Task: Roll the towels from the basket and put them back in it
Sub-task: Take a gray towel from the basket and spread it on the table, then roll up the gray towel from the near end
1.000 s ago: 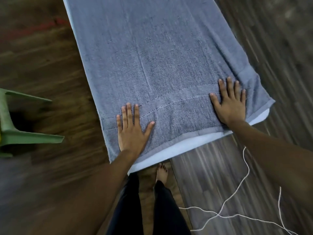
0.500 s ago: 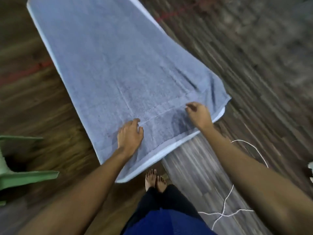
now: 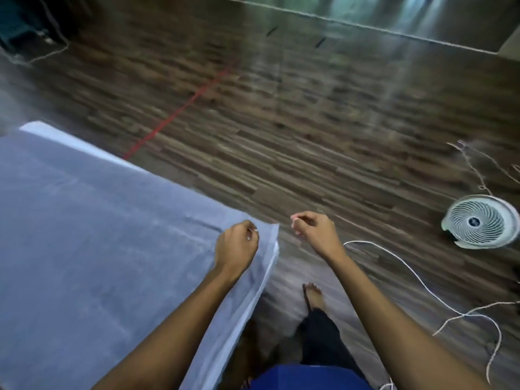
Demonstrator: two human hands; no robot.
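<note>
Floor (image 3: 309,122): dark wood-look planks, blurred by camera motion. A pale strip runs along its far edge. The widest bare stretch lies from the middle out to that far edge.

Towel (image 3: 98,235): grey-blue, spread flat on the floor on the left side of the view. A lighter layer shows along its far edge and down its right edge. Its near right corner lies flat, pointing toward the middle of the floor. The left and near parts run out of view.

Left hand (image 3: 236,246): over the towel, just inside that near right corner, fingers curled under. Cannot tell whether the fingertips pinch the cloth or only hover over it. The forearm crosses the towel's right edge.

Right hand (image 3: 316,233): over bare floor just beyond the towel's corner, fingers curled in with the thumb against them, nothing seen in it. The two hands are apart, with the towel's corner between them.

Fan (image 3: 481,222): round, white, lying grille-up on the floor at the right, well apart from the towel.

Cord (image 3: 416,280): white, loose on the floor, looping from near the right wrist toward the near right; more thin cord lies beyond the fan.

Trouser leg (image 3: 320,339): dark, with a bare foot (image 3: 312,294) on the floor just beside the towel's right edge.

Red line (image 3: 180,111): thin, running on the floor from the towel's far edge toward the far middle.
</note>
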